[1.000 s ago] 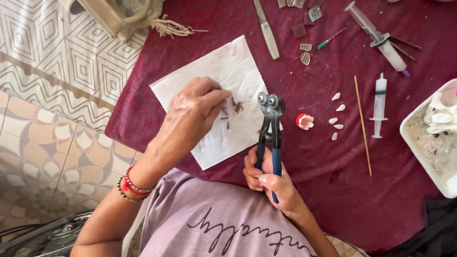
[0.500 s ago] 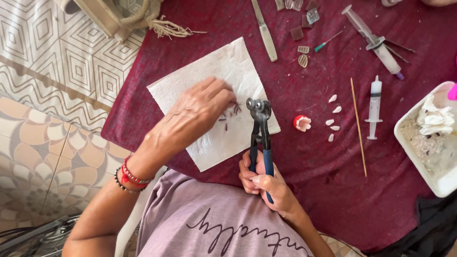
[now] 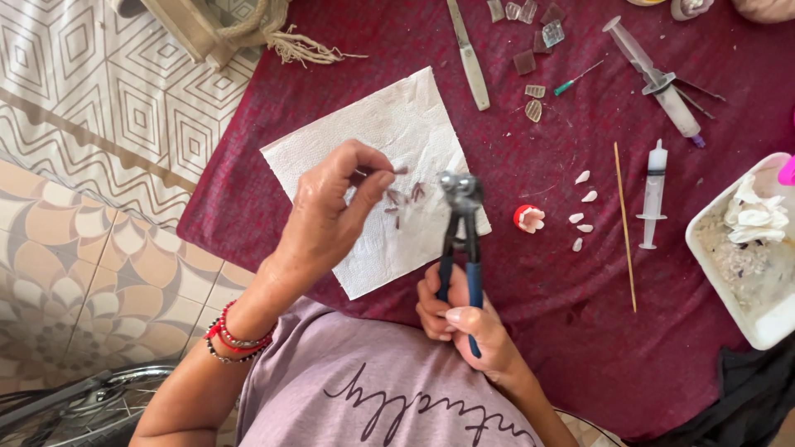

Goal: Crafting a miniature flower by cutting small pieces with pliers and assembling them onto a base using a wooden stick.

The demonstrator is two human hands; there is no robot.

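Observation:
My left hand [image 3: 331, 215] hovers over a white paper napkin [image 3: 389, 132] and pinches a small dark glass sliver [image 3: 399, 170] between thumb and fingers. Several more dark slivers [image 3: 403, 201] lie on the napkin just below it. My right hand [image 3: 464, 319] grips the blue handles of a pair of nippers [image 3: 460, 232], whose metal jaws point up at the napkin's right edge, closed and a short way from the held sliver.
A dark red cloth [image 3: 580, 281] covers the table. On it lie a small red-and-white piece [image 3: 528, 218], white petal-shaped chips [image 3: 582, 207], a wooden skewer [image 3: 625, 223], two syringes [image 3: 652, 194], a knife [image 3: 469, 58], glass squares [image 3: 530, 25] and a white tray [image 3: 758, 323]. Patterned floor tiles are at left.
My left hand has lifted off the napkin with a sliver pinched in its fingers. The nippers have stayed upright near the napkin's right edge.

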